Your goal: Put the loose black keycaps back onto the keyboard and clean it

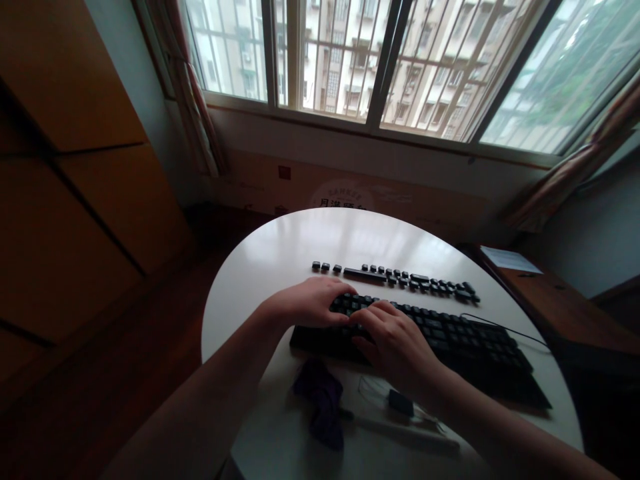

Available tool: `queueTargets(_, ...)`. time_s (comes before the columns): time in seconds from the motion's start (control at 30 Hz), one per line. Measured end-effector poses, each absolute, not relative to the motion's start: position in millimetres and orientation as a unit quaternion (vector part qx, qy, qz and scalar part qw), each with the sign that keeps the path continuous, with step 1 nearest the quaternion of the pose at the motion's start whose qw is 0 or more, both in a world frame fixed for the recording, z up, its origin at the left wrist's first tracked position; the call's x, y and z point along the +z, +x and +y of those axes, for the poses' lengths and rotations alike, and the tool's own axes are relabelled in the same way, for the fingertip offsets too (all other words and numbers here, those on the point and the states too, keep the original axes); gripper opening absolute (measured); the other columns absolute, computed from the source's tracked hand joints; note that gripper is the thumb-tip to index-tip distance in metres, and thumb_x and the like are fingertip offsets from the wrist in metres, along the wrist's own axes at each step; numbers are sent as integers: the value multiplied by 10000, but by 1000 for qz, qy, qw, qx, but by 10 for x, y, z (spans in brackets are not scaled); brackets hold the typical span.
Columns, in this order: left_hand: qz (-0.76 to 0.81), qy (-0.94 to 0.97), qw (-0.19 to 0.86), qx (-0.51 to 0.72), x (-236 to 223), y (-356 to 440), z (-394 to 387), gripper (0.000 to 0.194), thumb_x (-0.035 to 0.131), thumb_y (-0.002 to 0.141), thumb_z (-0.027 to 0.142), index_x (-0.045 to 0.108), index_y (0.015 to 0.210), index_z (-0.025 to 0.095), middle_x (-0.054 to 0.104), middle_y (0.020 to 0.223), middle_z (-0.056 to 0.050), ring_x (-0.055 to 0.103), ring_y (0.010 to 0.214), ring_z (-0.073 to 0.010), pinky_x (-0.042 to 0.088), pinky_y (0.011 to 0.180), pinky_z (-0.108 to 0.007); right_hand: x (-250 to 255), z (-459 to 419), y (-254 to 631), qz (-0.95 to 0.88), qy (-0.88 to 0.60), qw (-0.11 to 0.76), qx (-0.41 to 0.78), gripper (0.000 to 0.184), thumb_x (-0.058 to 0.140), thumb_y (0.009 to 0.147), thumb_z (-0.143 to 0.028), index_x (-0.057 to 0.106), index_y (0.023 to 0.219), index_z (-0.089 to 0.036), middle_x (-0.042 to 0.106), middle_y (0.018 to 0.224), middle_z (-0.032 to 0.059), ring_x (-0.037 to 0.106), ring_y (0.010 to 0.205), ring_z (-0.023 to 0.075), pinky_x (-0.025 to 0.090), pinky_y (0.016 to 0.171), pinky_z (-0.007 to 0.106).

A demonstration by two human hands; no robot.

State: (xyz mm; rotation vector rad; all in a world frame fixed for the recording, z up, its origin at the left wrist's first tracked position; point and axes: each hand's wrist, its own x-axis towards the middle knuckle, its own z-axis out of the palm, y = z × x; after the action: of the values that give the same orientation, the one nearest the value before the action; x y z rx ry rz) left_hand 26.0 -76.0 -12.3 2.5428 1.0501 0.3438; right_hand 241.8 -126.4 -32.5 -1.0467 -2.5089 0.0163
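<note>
A black keyboard (440, 333) lies slantwise on the white round table (240, 300). Over its left end is my left hand (315, 300), thumb on the keys and fingers toward the far edge, closed on it. My right hand (393, 333) bends over the keys just beside, its index fingertip meeting my left thumb. Its fingers are drawn in; anything small between them is hidden. Beyond the keyboard, loose black keycaps (430, 283) lie in rows, with a long space bar keycap (365, 274) among them.
Nearer me lie a dark purple cloth (323, 403), a small dark block (401, 403), a thin wire loop (370, 387) and a pale, long, blurred object (405, 430). A black cable (505, 327) runs off the right table edge. A wooden desk (565, 300) holding paper (510, 259) stands right.
</note>
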Motion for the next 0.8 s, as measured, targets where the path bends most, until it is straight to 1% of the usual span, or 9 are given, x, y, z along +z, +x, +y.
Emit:
queueTargets(0.07,370,906,165,120,-135,307,-775,473,665,842,433,604,1262,225,669,1202,-83,604,1102,-272,435,979,-385,-334,-1228,2442,-897,-378,229,-7,249,712,798,-188,619,1028,-213,633,1200,83,563,1086,266,495,912,418)
queueTargets(0.13,375,908,148,119,-162,356,-784,513,688,817,457,600,1268,228,674,1186,-85,608,1087,-281,429,978,-403,-358,-1203,2460,-890,-385,244,-13,296,725,794,-227,602,1063,-208,563,1344,94,514,1203,290,476,989,469)
queueTargets(0.27,393,902,138,114,-221,418,-782,582,728,771,486,592,1281,242,659,1226,-83,583,1137,-298,402,1005,-424,-406,-1217,2467,-889,-385,248,-20,350,705,799,-225,575,1122,-201,482,1453,103,444,1326,290,431,1079,492)
queueTargets(0.37,403,897,145,111,-234,432,-775,623,730,765,519,579,1309,255,653,1252,-84,576,1149,-304,393,1014,-432,-381,-1181,2503,-893,-375,250,-28,400,708,810,-276,574,1178,-202,431,1503,107,383,1397,296,409,1105,506)
queueTargets(0.43,413,892,152,106,-228,439,-775,691,729,758,556,552,1353,254,642,1279,-95,566,1164,-318,393,1015,-447,-331,-1051,2562,-884,-383,265,-43,345,684,844,-325,610,1161,-210,419,1516,101,339,1433,304,395,1109,529)
queueTargets(0.5,428,885,157,94,-216,450,-779,759,735,739,582,527,1389,249,625,1309,-106,550,1184,-336,390,1020,-468,-276,-810,2636,-867,-407,281,-61,218,644,878,-329,676,1062,-216,448,1496,94,338,1437,311,387,1104,540)
queueTargets(0.6,437,882,159,81,-211,462,-786,758,741,723,577,533,1385,270,619,1316,-95,546,1186,-334,388,1028,-472,-224,-311,2729,-855,-446,260,-51,124,645,862,-275,746,906,-219,576,1372,92,456,1353,310,409,1084,500)
queueTargets(0.7,430,886,155,84,-237,454,-784,743,738,721,570,532,1380,297,613,1321,-81,546,1185,-326,384,1036,-458,-213,152,2750,-852,-489,188,16,121,660,835,-237,771,882,-232,698,1158,67,618,1145,255,462,1021,397)
queueTargets(0.8,424,889,152,84,-275,428,-776,783,734,715,592,516,1402,286,596,1342,-91,532,1205,-338,371,1050,-466,-216,421,2697,-839,-522,133,75,154,668,811,-220,782,915,-226,738,972,47,675,962,202,490,925,303)
